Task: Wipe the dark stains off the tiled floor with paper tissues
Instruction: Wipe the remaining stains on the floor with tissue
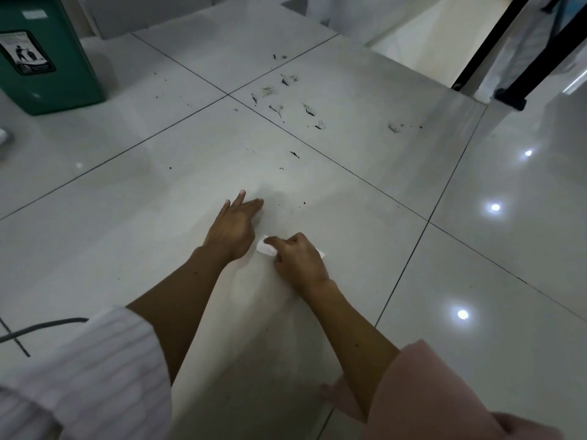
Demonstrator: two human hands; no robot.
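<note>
Floor: the pale glossy tiled floor (349, 312) is spreading across the whole room, dark grout lines crossing it and ceiling lights glinting on the right.
Bin: a green bin (47, 52) is standing at the far left, its top cut off by the frame.
Frame: black metal legs (508, 58) are leaning in at the far right, only partly showing.
Stains: the dark stains (286, 100) are lying smeared and scattered near the grout crossing, well beyond both hands; smaller specks are trailing closer in.
Left hand: the left hand (233, 225) is lying flat on the tile, fingers straight and spread, grasping nothing.
Right hand: the right hand (298, 258) is curling its fingers (279, 241) over the paper tissue, pressing it onto the floor just beside the left hand.
Tissue: the white paper tissue (265, 248) is peeking out under the knuckles, with a corner showing at the far side; most of it is being hidden by the hand.
Cable: a grey cable (41, 327) is running off the left edge.
</note>
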